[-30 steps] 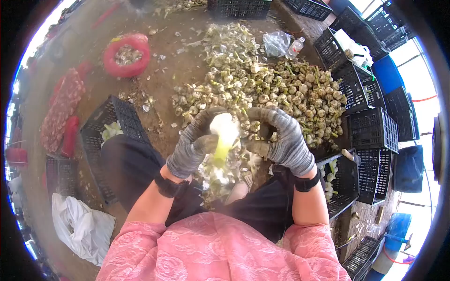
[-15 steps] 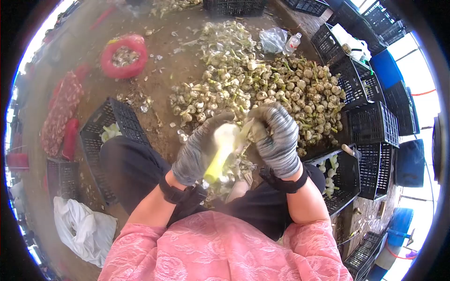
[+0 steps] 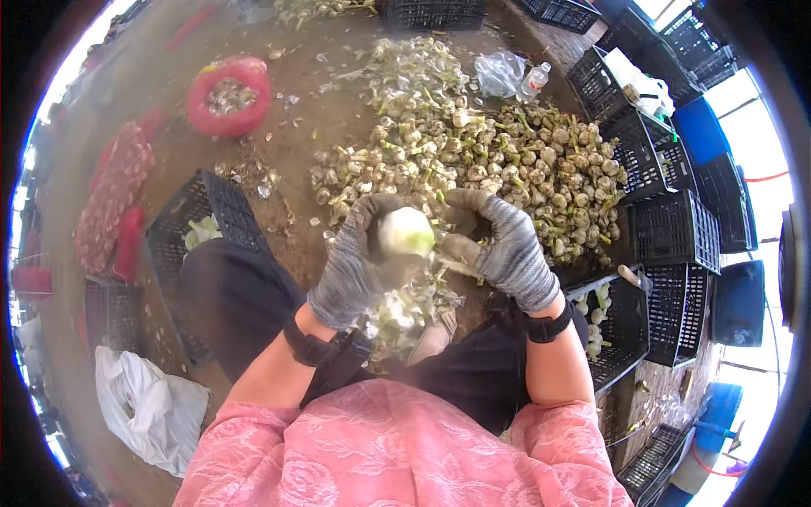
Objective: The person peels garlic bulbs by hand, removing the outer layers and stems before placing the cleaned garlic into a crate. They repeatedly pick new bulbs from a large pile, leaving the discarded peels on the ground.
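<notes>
In my gloved left hand (image 3: pixel 348 275) is a white, cleaned garlic bulb (image 3: pixel 405 231), its greenish side turned toward the right. My gloved right hand (image 3: pixel 512 252) is just right of the bulb, with thumb and forefinger spread apart and nothing seen between them. Pale peeled skins (image 3: pixel 397 314) lie on the ground below both hands, around a shoe (image 3: pixel 433 340). Just beyond the hands spreads a large heap of unpeeled garlic bulbs (image 3: pixel 541 160).
By my left knee stands a black crate (image 3: pixel 182 245) with some cleaned garlic in it; another crate (image 3: pixel 625 334) with bulbs is at my right. A red mesh sack (image 3: pixel 226 122), a plastic bottle (image 3: pixel 535 80) and a white bag (image 3: pixel 152 414) lie around. Stacked crates (image 3: pixel 676 224) line the right side.
The bulb has turned in my left hand, so its stem no longer points toward me. My right hand has drawn slightly away from it and its fingers have spread.
</notes>
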Tool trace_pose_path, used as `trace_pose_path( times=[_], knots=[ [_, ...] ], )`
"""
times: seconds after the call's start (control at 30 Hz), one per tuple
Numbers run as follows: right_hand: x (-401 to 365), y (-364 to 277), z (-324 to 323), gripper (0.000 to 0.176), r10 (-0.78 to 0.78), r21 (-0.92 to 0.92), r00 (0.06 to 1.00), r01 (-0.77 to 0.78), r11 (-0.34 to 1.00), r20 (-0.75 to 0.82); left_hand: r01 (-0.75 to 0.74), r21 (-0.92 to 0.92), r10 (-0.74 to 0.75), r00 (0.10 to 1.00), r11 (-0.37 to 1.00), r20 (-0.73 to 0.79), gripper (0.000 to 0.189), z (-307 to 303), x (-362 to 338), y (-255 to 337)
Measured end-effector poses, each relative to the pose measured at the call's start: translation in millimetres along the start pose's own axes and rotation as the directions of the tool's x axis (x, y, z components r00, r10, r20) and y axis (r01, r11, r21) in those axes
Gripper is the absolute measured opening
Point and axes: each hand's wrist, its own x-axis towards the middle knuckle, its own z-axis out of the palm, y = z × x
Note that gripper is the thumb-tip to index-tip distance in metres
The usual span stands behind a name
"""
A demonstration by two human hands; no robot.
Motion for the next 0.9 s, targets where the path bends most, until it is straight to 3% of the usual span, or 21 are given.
trace_pose_path(
  times=[0.03,0.07,0.1,0.17,0.2,0.23,0.37,0.47,0.53,0.6,0.7,0.83,0.9],
  knots=[
    [-2,-10,3,0.048,0.1,0.27,0.995,-0.089,0.959,-0.026,0.054,0.007,-0.054,0.997,0.998,-0.047,0.064,3,0,2],
    [-3,-15,6,0.047,0.075,0.318,0.996,-0.056,0.946,-0.049,0.054,0.028,-0.053,0.997,0.998,-0.058,0.062,4,0,-1],
    [-3,-18,8,0.047,0.075,0.317,0.996,-0.055,0.947,-0.05,0.054,0.028,-0.052,0.997,0.998,-0.057,0.062,9,0,-1],
    [-1,-23,16,0.043,-0.071,0.086,0.991,0.081,0.993,-0.113,0.173,-0.319,-0.211,0.973,0.932,-0.089,0.061,20,-2,2],
    [-1,-32,21,0.041,-0.074,0.108,0.981,0.094,0.99,-0.177,0.158,-0.458,-0.166,0.986,0.875,0.023,0.061,20,0,6],
    [-1,-31,20,0.041,-0.073,0.108,0.982,0.093,0.99,-0.175,0.173,-0.477,-0.168,0.984,0.861,0.054,0.062,20,0,7],
    [1,-33,17,0.043,-0.071,0.108,0.991,0.083,0.991,-0.112,0.157,-0.238,-0.179,0.981,0.959,-0.076,0.065,22,-2,8],
    [-2,-28,15,0.036,0.041,0.322,0.997,-0.019,0.946,-0.063,0.16,-0.123,-0.177,0.975,0.979,-0.137,0.067,22,-2,10],
    [-3,-29,12,0.035,0.015,0.27,0.998,0.002,0.963,-0.062,0.167,-0.106,-0.182,0.972,0.98,-0.147,0.068,22,-2,9],
    [-3,-33,9,0.035,-0.009,0.217,0.998,0.023,0.976,-0.064,0.108,0.057,-0.097,0.982,0.993,-0.164,0.069,21,-3,5],
    [-2,-34,7,0.03,0.093,0.239,0.996,-0.088,0.967,-0.009,0.177,0.065,-0.168,0.977,0.982,-0.13,0.072,15,-3,5],
    [-1,-26,5,0.026,-0.046,0.054,0.998,0.049,0.997,-0.051,0.113,-0.034,-0.115,0.988,0.993,-0.1,0.072,14,-6,4],
    [-1,-22,3,0.026,-0.099,0.006,0.993,0.1,0.995,-0.063,0.21,-0.141,-0.21,0.978,0.968,0.017,0.073,11,-7,9]
  ],
)
